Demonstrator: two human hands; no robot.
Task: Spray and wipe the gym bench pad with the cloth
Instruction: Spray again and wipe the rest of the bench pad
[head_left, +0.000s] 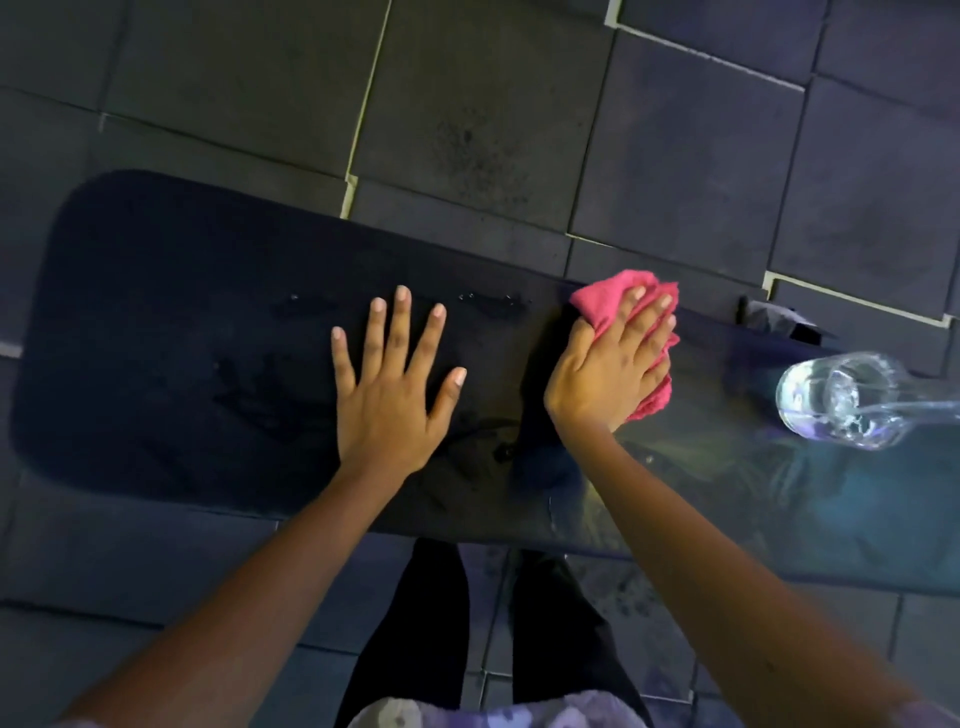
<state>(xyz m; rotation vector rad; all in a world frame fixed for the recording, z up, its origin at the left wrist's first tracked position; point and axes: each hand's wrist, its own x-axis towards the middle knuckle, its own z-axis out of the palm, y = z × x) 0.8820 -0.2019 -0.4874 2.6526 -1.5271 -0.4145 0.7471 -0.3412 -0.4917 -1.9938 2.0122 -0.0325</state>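
The black bench pad (171, 332) runs across the view from left to right, with wet streaks and droplets near its middle. My left hand (392, 387) lies flat on the pad with its fingers spread and nothing in it. To its right, my right hand (613, 364) presses a bunched pink cloth (605, 293) onto the pad near the far edge. A clear spray bottle (841, 400) lies on its side on the pad at the right, apart from both hands.
Dark floor tiles (493, 104) with pale joints surround the bench. My legs in black trousers (431, 623) stand against the pad's near edge. A dark bench part (779, 319) sticks out beyond the far edge at the right.
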